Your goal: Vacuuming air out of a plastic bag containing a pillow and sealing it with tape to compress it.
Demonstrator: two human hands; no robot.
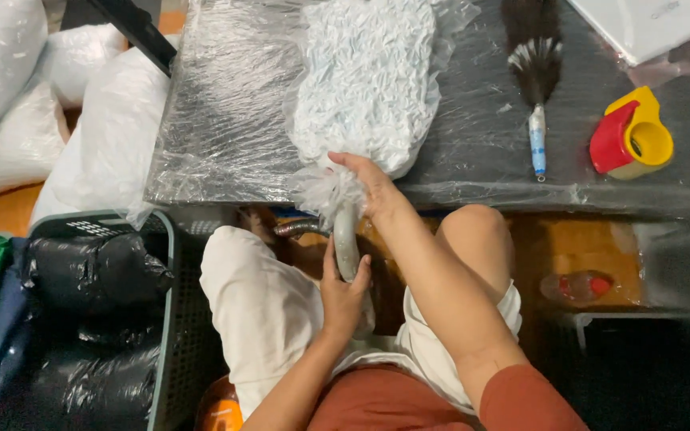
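A clear plastic bag (369, 80) lies shrunken and crinkled around a white and pale blue item on the plastic-wrapped dark table (225, 120). My right hand (373, 187) clamps the bag's gathered neck at the table's front edge. A grey hose (345, 239) runs up into that neck. My left hand (343, 291) grips the hose just below, above my lap.
A feather duster (535, 72) with a blue and white handle lies on the table. A red and yellow tape dispenser (631, 136) sits to its right. White stuffed bags (81, 104) pile at left. A grey basket (161, 319) holds black bags. A bottle (576, 286) lies lower right.
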